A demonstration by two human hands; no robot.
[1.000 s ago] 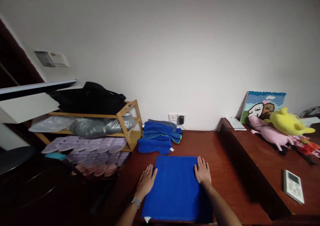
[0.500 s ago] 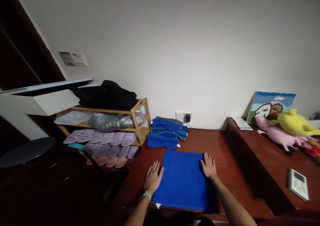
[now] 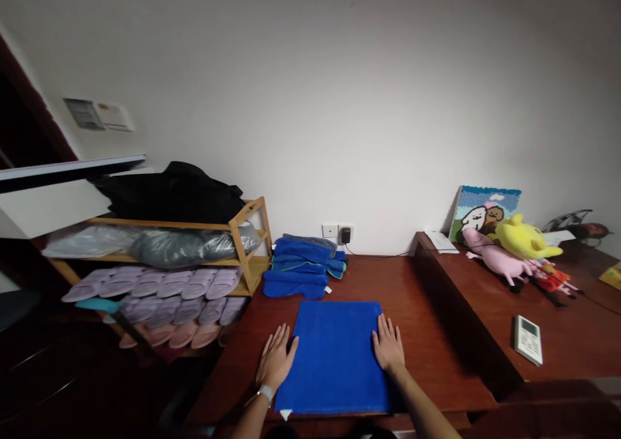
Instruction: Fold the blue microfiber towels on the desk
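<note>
A blue cloth (image 3: 337, 358) lies spread flat on the reddish-brown table, a small white tag at its near left corner. My left hand (image 3: 276, 359) rests flat at the cloth's left edge, fingers stretched out, a watch on the wrist. At the right edge lies my right hand (image 3: 389, 345), palm down with fingers apart, partly on the cloth. Neither hand grips anything. Behind the cloth, near the wall, sits a pile of folded blue and grey cloths (image 3: 303, 266).
To the left stands a wooden rack (image 3: 252, 274) with slippers, plastic-wrapped items and a black bag (image 3: 179, 194). A raised ledge on the right bears plush toys (image 3: 524, 237), a picture (image 3: 485, 213) and a white remote-like device (image 3: 528, 340). A black plug (image 3: 346, 235) is in the wall socket.
The view has turned to the right, so the scene sits further left. Both hands remain flat at the cloth's side edges.
</note>
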